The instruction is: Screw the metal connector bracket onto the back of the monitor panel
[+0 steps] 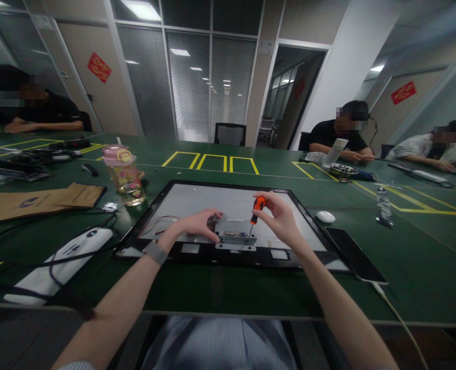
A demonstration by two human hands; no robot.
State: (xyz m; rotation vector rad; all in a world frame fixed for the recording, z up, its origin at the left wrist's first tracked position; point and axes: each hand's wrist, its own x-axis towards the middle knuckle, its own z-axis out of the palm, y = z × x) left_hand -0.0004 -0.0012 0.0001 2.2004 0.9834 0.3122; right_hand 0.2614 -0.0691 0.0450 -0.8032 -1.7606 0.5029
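Note:
In my right hand [277, 216] is an orange and black screwdriver [259, 204], held nearly upright between thumb and fingers. Its shaft points down at the right part of a metal bracket [233, 245] that carries connector ports. My left hand [201, 224] grips the left edge of this bracket, thumb at the front and fingers behind. Beneath lies a flat display panel [182, 198] with a black frame and a pale grey back. Whether the screwdriver tip sits in a screw is too small to tell.
A pink-lidded drink bottle [124, 174] stands behind left, near a brown paper bag [39, 200]. A white power bank [64, 264] with black cables lies left. To the right are a white mouse [325, 216] and a phone [353, 254] on a cable. Several people sit across the table.

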